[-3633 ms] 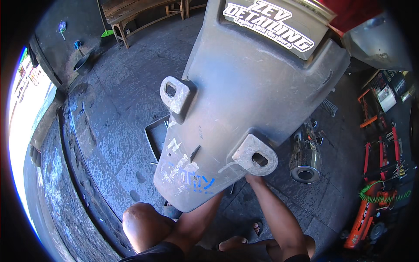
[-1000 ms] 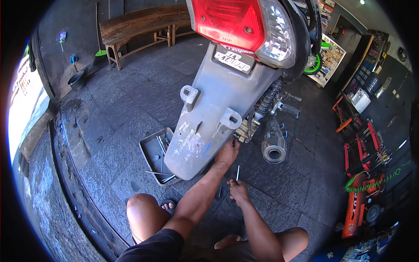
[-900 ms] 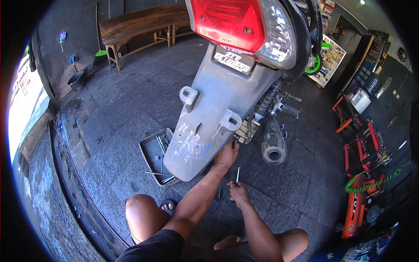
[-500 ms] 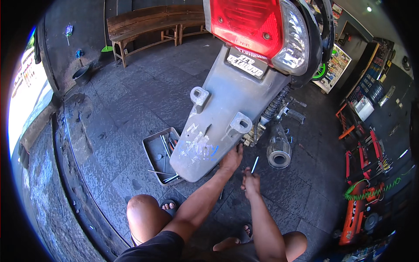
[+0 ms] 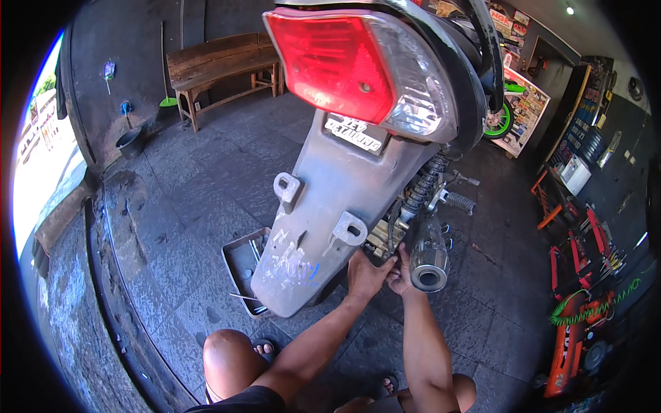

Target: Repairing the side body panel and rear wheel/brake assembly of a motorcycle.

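A motorcycle's rear end stands before me, its grey rear fender (image 5: 296, 227) angling down toward me under a red and clear tail light (image 5: 337, 65). My left hand (image 5: 368, 275) is at the fender's right edge, just below a gold-coloured brake caliper (image 5: 381, 237). Its fingers look curled, the tips partly hidden, and its thumb reaches toward the other hand. Close beside it, my right hand (image 5: 401, 275) is closed between the caliper and the exhaust muffler (image 5: 429, 268), one finger pointing up. Whatever the two hands hold is hidden; no tool shows clearly.
Left of the fender lies a tool tray (image 5: 234, 258) on dark floor tiles, partly covered by the fender. A spring shock absorber (image 5: 416, 196) and a footpeg (image 5: 460, 202) sit above the muffler. Behind are a wooden bench (image 5: 220, 65) and a black bucket (image 5: 129, 143); red equipment (image 5: 561, 344) stands right.
My right hand has moved up beside the left; the slim silver rod it held no longer shows clearly. My view has shifted, so the motorcycle appears lower and further left.
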The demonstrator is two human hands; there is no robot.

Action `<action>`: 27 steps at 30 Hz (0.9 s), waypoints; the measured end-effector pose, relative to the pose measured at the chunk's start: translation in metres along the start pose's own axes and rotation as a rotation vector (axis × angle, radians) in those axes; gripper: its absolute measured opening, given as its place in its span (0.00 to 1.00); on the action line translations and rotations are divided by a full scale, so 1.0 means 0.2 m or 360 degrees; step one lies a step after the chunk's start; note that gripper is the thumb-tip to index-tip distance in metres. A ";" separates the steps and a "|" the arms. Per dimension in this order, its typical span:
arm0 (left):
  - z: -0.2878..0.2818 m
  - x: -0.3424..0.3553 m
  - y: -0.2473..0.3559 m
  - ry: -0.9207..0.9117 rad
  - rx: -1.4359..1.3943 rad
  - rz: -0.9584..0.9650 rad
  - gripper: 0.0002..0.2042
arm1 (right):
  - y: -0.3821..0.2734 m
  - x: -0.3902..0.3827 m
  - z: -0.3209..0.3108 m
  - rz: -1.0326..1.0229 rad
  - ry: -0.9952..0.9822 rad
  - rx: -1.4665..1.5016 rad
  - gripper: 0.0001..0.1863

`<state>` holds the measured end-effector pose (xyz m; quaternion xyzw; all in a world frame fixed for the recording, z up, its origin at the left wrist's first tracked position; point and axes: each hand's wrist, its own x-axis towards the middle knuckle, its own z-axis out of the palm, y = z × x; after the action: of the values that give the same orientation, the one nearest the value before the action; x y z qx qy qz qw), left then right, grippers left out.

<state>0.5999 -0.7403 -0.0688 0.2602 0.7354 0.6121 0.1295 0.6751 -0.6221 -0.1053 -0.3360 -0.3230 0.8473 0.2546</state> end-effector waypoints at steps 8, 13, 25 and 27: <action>0.07 0.02 0.02 0.0225 0.0278 0.0188 0.55 | 0.00 0.09 -0.09 0.0154 -0.0211 0.0046 0.22; 0.07 0.05 0.00 0.0274 0.0272 0.0231 0.53 | 0.02 0.04 0.01 0.0025 -0.0116 0.0062 0.22; 0.02 -0.02 -0.08 -0.0002 -0.0186 0.0083 0.48 | 0.13 -0.02 0.01 -0.0239 0.0220 -0.0044 0.23; 0.03 0.01 -0.16 -0.0069 -0.0155 0.0046 0.46 | 0.14 -0.03 0.03 -0.0256 0.0274 -0.0059 0.21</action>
<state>0.5939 -0.7378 -0.1013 0.2773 0.6979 0.6433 0.1490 0.6680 -0.6465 -0.1188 -0.3852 -0.3415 0.7860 0.3424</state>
